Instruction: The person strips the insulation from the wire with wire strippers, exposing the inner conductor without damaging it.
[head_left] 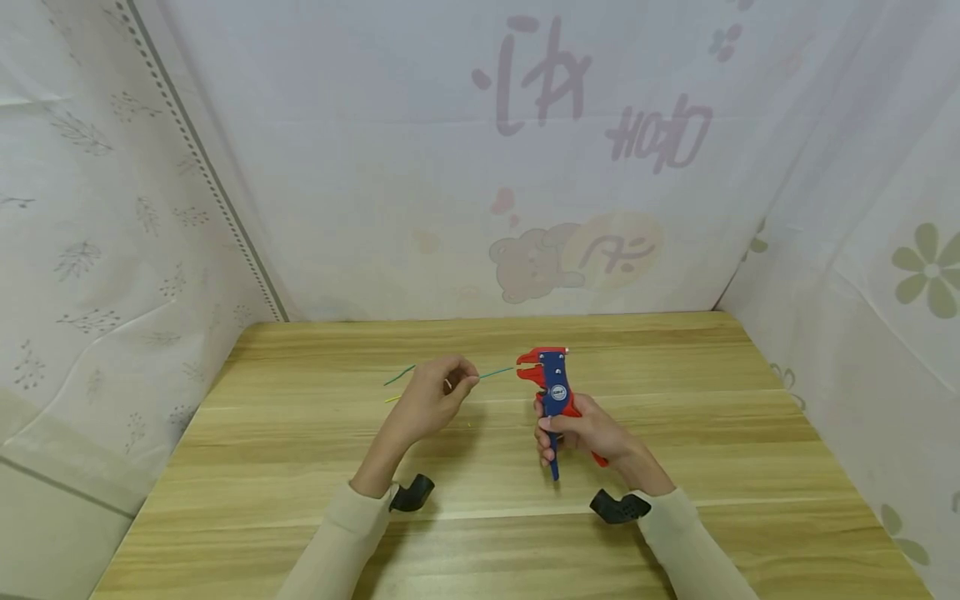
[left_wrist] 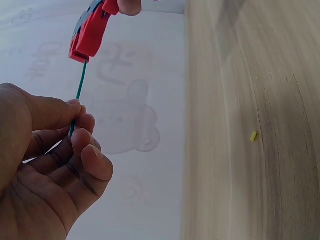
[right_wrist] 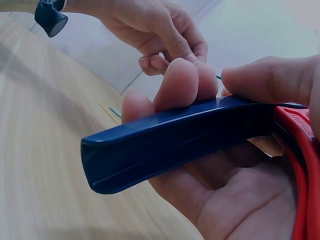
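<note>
Between thumb and fingertips, my left hand point(head_left: 433, 398) pinches a thin green wire point(head_left: 495, 372) that points right toward the wire stripper. My right hand point(head_left: 592, 432) grips the wire stripper point(head_left: 556, 373) by its blue and red handles, with its red head upright and facing left. In the left wrist view the wire's far end meets the red tip of the stripper point(left_wrist: 90, 35); I cannot tell whether it is inside the jaws. The right wrist view shows the blue handle point(right_wrist: 180, 140) with fingers wrapped round it.
Beyond my left hand, another green wire point(head_left: 399, 375) and a yellow wire point(head_left: 393, 399) lie on the wooden table point(head_left: 300, 467). A tiny yellow piece point(left_wrist: 254, 135) rests on the wood nearby. Patterned cloth point(head_left: 375, 167) hangs behind the table and at both sides.
</note>
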